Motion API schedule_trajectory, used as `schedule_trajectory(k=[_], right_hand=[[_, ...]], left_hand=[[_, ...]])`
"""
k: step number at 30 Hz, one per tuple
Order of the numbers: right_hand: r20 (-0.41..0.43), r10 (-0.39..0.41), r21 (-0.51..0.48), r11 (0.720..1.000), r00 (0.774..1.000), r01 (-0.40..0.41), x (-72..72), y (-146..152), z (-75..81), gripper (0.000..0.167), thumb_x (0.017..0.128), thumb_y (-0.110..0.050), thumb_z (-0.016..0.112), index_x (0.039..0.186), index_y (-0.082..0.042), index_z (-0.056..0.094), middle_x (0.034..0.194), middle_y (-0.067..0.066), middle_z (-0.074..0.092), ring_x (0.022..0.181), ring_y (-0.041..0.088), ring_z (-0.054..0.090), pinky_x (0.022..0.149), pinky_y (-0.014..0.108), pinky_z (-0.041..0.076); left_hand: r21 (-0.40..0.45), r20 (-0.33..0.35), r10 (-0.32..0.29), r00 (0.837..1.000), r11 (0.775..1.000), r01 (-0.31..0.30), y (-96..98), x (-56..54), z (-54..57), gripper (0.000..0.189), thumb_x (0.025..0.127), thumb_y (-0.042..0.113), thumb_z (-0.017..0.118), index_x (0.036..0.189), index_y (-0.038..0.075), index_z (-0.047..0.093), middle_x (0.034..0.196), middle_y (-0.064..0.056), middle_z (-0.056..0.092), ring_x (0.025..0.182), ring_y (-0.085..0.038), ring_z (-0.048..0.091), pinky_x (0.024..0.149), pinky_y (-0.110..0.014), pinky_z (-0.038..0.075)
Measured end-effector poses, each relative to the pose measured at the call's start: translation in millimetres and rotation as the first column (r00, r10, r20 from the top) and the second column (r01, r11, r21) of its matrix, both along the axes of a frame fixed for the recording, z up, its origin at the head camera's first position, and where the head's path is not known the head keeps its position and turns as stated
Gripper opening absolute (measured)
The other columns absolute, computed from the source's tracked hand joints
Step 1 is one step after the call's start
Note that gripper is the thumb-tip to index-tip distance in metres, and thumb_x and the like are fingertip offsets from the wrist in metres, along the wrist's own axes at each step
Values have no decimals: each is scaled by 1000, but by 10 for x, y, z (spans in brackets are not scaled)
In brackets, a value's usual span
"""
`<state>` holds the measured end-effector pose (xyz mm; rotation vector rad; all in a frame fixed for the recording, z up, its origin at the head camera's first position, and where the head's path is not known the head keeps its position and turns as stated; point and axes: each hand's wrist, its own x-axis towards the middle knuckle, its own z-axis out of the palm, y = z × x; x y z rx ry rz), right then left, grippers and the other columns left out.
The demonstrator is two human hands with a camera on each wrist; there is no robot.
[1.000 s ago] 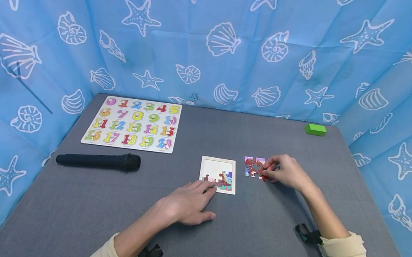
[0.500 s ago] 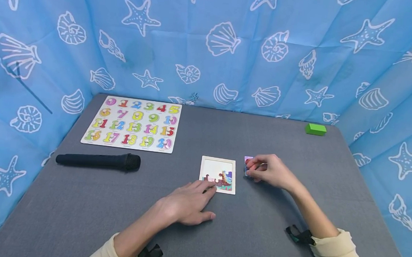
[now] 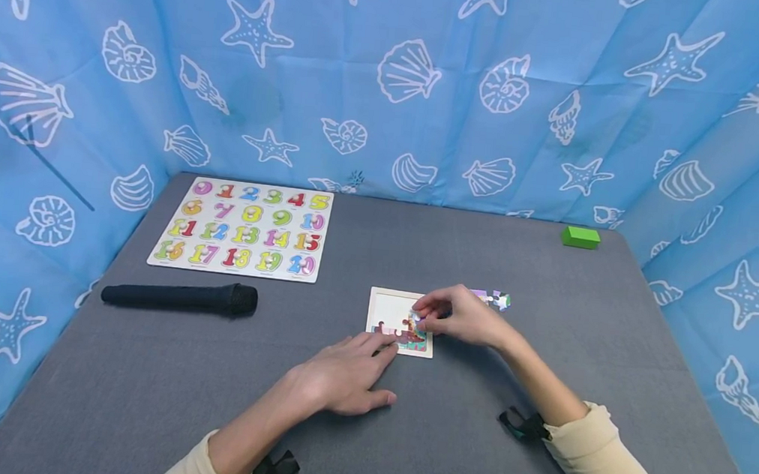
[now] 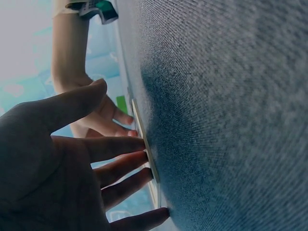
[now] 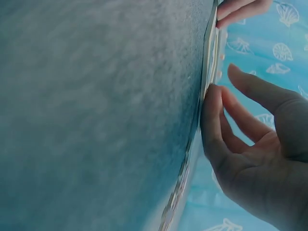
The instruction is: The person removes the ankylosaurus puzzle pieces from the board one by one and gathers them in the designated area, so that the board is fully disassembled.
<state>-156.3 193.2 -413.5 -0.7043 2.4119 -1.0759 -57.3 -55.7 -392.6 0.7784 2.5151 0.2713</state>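
Note:
A small picture puzzle in a pale square frame (image 3: pixel 379 301) lies on the grey table. Its lower and right parts hold joined pieces in red-brown, blue and green; its upper left is bare. My left hand (image 3: pixel 348 376) rests low at its left, fingers spread straight and fingertips on the frame's edge, as the left wrist view shows. Over the puzzle's right side hovers my right hand (image 3: pixel 467 316), thumb and fingers bent towards the pieces. From the right wrist view its fingertips (image 5: pixel 212 91) meet the frame while the thumb stands apart; any piece between them is hidden.
Loose puzzle pieces (image 3: pixel 500 300) lie just behind the right hand, partly covered. A white number board (image 3: pixel 239 228) sits at the back left, with a black microphone (image 3: pixel 178 296) in front. A green block (image 3: pixel 580 237) stands at the back right. Blue curtains (image 3: pixel 393 80) surround the table.
My right hand has moved left from the loose pieces to the puzzle's right side, uncovering some pieces behind it. The left hand stays where it was.

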Motion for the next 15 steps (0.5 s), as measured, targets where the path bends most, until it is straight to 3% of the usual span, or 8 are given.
schedule_trajectory(k=[7,15], right_hand=[[-27,0,54,999,1000,1,-31,-105,-5,15,93,-7,84,106,-1,81,84,3,71,76,8,60,67,19,50],[-36,-24,122,992,999,28,-42,-162,-14,14,89,-9,89,98,-5,79,82,1,68,74,10,57,64,21,48]], left_hand=[[0,-8,-3,1000,1000,3,1,4,-9,77,107,55,63,169,16,39,179,1,32,166,-21,31,134,-52,34],[-1,-24,-12,1000,1000,11,-2,7,-11,77,107,54,63,169,15,40,179,1,32,166,-22,31,134,-52,35]])
